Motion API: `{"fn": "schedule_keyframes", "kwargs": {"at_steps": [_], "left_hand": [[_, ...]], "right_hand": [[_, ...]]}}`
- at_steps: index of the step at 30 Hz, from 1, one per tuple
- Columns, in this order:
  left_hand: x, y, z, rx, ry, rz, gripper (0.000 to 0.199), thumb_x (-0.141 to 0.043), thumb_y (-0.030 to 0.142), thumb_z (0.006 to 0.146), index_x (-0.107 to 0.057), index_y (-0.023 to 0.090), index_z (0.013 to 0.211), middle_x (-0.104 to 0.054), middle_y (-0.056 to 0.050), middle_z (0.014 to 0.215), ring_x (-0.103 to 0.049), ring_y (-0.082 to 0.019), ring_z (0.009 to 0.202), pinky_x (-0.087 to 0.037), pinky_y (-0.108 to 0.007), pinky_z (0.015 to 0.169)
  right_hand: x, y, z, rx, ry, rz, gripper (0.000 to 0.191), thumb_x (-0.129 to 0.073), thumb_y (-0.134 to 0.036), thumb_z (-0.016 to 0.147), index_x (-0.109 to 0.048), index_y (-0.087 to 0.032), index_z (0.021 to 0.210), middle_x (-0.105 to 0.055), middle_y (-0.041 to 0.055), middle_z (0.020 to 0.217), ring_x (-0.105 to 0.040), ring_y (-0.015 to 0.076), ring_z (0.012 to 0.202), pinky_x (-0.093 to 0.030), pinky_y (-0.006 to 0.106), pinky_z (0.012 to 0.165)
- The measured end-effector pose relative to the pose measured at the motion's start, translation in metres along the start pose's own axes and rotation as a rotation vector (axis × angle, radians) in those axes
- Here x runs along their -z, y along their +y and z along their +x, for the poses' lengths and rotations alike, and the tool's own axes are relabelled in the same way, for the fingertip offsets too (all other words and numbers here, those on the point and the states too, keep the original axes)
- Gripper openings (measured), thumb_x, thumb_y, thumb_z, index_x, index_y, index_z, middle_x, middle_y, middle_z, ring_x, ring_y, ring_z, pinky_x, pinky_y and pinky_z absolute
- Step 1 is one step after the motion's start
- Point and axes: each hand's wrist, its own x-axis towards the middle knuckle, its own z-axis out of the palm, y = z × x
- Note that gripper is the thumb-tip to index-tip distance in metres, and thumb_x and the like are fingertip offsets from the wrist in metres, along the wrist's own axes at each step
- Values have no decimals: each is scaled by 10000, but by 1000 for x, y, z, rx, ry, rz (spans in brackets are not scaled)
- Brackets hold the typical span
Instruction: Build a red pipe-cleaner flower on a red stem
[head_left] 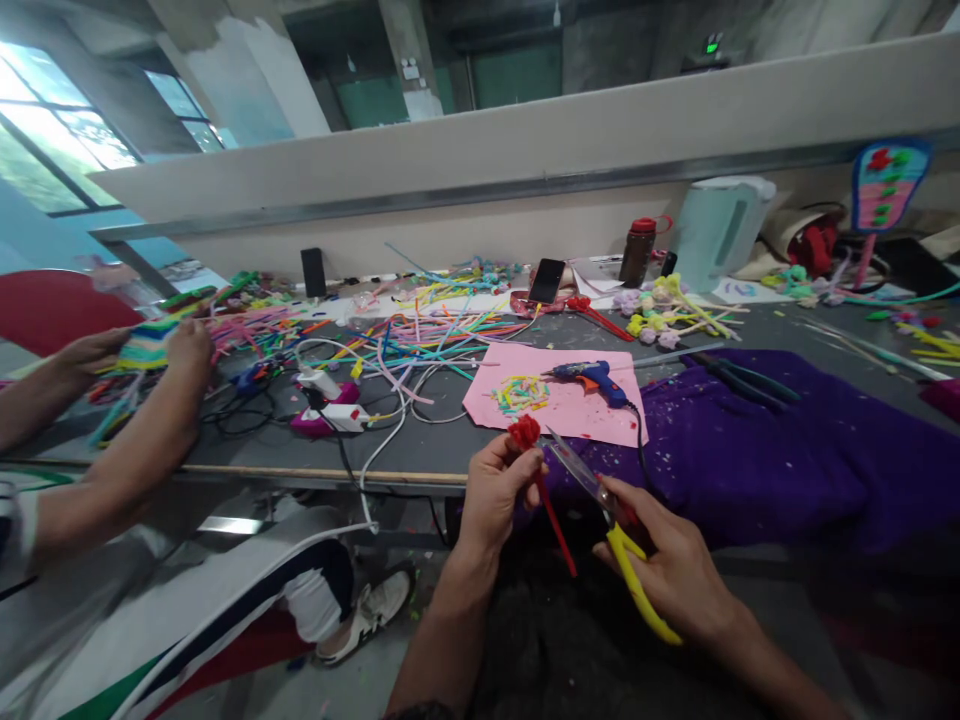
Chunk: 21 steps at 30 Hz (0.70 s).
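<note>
Just below and right of the frame's centre, the left hand (pixel 491 490) pinches a red flower (pixel 524 432) while the right hand (pixel 679 560) grips scissors (pixel 620 545), tips close beside it, so an unsteady wrist might nick bloom or skin.

The single head camera sits above and before the front edge of the desk (pixel 420 448), facing forward and down. Left hand (pixel 493 488) and right hand (pixel 667 555) are near; the rear edge lies farther off.

Red flower (pixel 524 432), stem (pixel 556 525) slanting down, yellow-handled scissors (pixel 621 550) just beside
</note>
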Motion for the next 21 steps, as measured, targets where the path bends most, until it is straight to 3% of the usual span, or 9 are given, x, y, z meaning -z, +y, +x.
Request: {"fn": "schedule_keyframes", "kwargs": {"at_steps": [7, 14, 21], "left_hand": [[-3, -1, -2, -21, 5, 79, 213, -677, 314, 674, -558, 138, 684, -574, 36, 517, -414, -31, 314, -294, -150, 342], [-5, -4, -3, -11, -44, 68, 197, -665, 311, 692, -575, 140, 729, -519, 48, 428, -404, -41, 321, -299, -149, 358], [-9, -5, -4, 4, -33, 99, 233, -660, 344, 701, -591, 144, 799, -535, 44, 463, -420, -45, 319, -317, -147, 338]], "right_hand": [[-5, -1, 4, 6, 59, 16, 535, -608, -295, 765, -429, -195, 1259, -629, 69, 935, -618, 181, 783, -518, 284, 697], [-8, -3, 8, -13, 63, 53, 532, -607, -287, 766, -414, -207, 1255, -622, 68, 996, -617, 183, 833, -518, 288, 740], [-13, -8, 12, -1, 81, 31, 534, -599, -259, 764, -413, -208, 1262, -618, 58, 939, -596, 174, 771, -504, 288, 676]]}}
